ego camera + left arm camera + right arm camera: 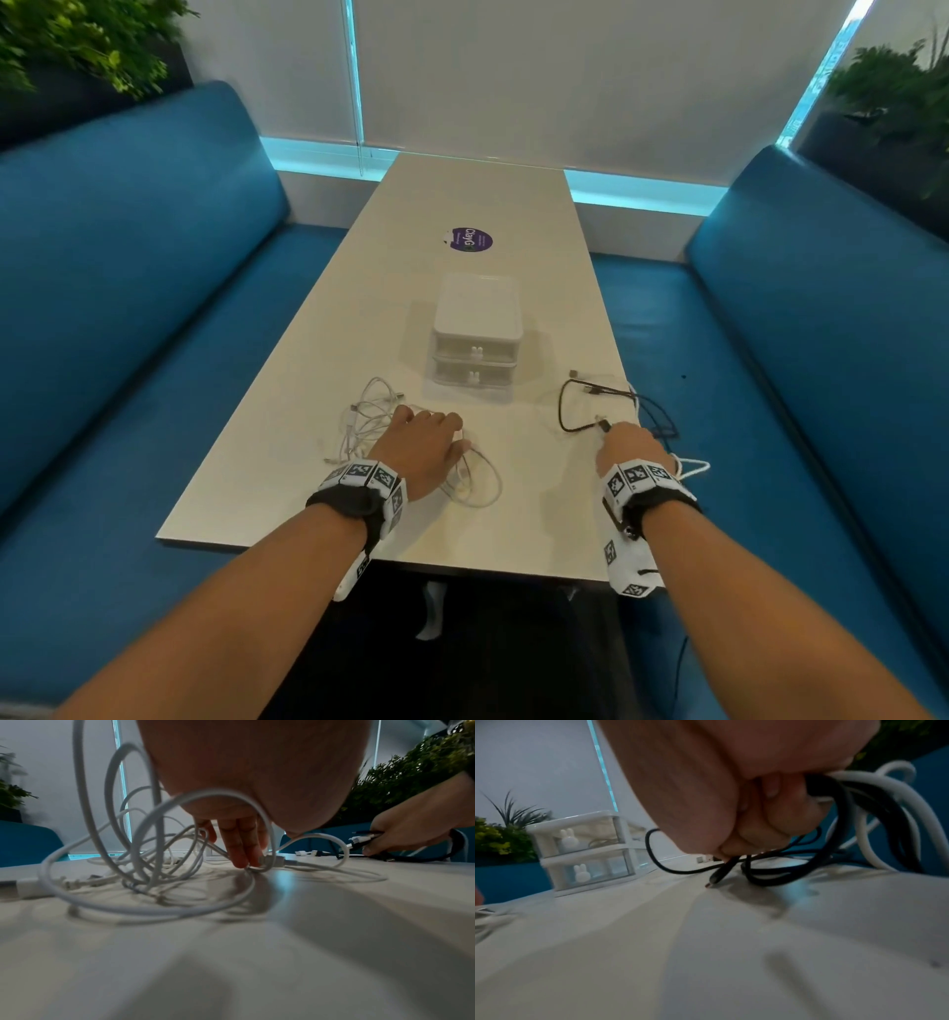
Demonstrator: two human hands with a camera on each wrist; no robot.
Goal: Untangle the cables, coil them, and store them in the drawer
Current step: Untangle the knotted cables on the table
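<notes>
A tangle of white cables lies on the table left of a small white two-drawer unit, both drawers closed. My left hand rests on the tangle. Its straight fingers press a white cable and its plug down on the tabletop. At the table's right edge my right hand is curled in a fist. It grips a black cable together with a thick white cable. The black cable loops on the table towards the drawer unit.
Blue sofa benches flank the narrow table on both sides. A round purple sticker sits behind the drawer unit. Potted plants stand at the back corners. Part of the black and white cable hangs over the right table edge.
</notes>
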